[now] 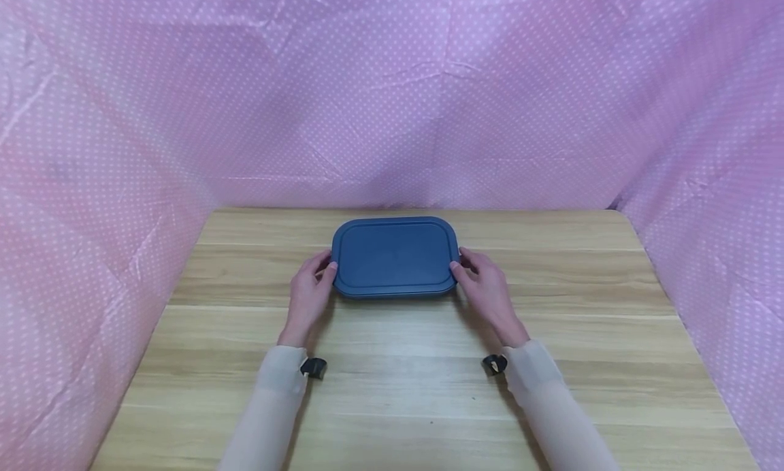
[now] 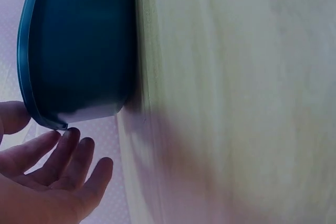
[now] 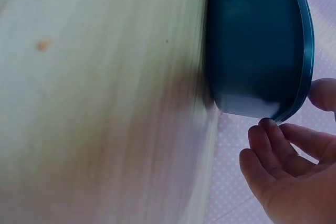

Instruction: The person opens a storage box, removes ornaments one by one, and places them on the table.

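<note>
A dark blue lidded box [image 1: 395, 256], rectangular with rounded corners, stands on the wooden table near its far edge. Its lid is on, and what is inside is hidden. At the box's left end, my left hand [image 1: 309, 290] grips the lid's rim, thumb on top and fingertips under the lip. My right hand [image 1: 486, 287] holds the opposite end the same way. Both wrist views show the box's side wall [image 2: 81, 45] reaching down to the tabletop, with the right thumb [image 3: 323, 94] against the rim.
The light wooden table [image 1: 392, 376] stretches toward me and to both sides. Pink polka-dot cloth [image 1: 392, 96] hangs behind it and along the left and right. A black band [image 1: 314, 368] sits at the left wrist and another black band [image 1: 494, 365] at the right.
</note>
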A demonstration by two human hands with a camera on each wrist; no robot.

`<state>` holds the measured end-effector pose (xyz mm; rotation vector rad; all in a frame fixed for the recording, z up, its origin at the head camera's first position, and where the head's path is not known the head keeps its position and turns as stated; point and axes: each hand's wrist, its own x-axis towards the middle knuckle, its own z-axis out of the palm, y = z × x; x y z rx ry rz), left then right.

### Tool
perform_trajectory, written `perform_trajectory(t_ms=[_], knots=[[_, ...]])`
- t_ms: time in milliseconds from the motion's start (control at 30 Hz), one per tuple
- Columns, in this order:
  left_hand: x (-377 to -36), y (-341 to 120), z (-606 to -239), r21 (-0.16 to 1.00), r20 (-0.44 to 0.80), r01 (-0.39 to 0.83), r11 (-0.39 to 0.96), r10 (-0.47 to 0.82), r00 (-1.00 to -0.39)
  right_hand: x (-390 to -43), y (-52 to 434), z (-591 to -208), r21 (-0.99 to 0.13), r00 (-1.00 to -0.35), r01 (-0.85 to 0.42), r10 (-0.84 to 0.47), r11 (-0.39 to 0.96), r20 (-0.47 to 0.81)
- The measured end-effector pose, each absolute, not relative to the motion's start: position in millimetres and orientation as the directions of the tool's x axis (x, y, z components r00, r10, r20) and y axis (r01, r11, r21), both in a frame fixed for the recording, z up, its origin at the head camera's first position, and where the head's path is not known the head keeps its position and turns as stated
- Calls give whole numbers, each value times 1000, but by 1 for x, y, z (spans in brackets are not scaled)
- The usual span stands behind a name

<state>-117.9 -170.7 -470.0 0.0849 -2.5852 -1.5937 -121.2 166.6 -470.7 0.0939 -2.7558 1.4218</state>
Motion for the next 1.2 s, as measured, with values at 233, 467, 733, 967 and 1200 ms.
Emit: perform_trajectory(t_ms=[233, 467, 733, 967, 1200], knots=[[-119, -169, -470, 902, 5, -57, 428, -141, -990, -122, 164, -472, -798, -997, -78, -32, 598, 74], [-121, -167, -469, 899, -50, -111, 425, -153, -987, -122, 163, -474, -796, -992, -119, -29, 593, 127], [-120, -166, -466, 899, -67, -126, 419, -152, -986, -119, 163, -475, -795, -988, -133, -15, 592, 154], [-118, -164, -465, 905, -76, -132, 405, -152, -986, -118, 163, -474, -800, -989, -112, 10, 589, 146], [-118, -163, -466, 906, -64, -120, 407, -149, -987, -117, 162, -471, -807, -991, -86, 35, 584, 131]])
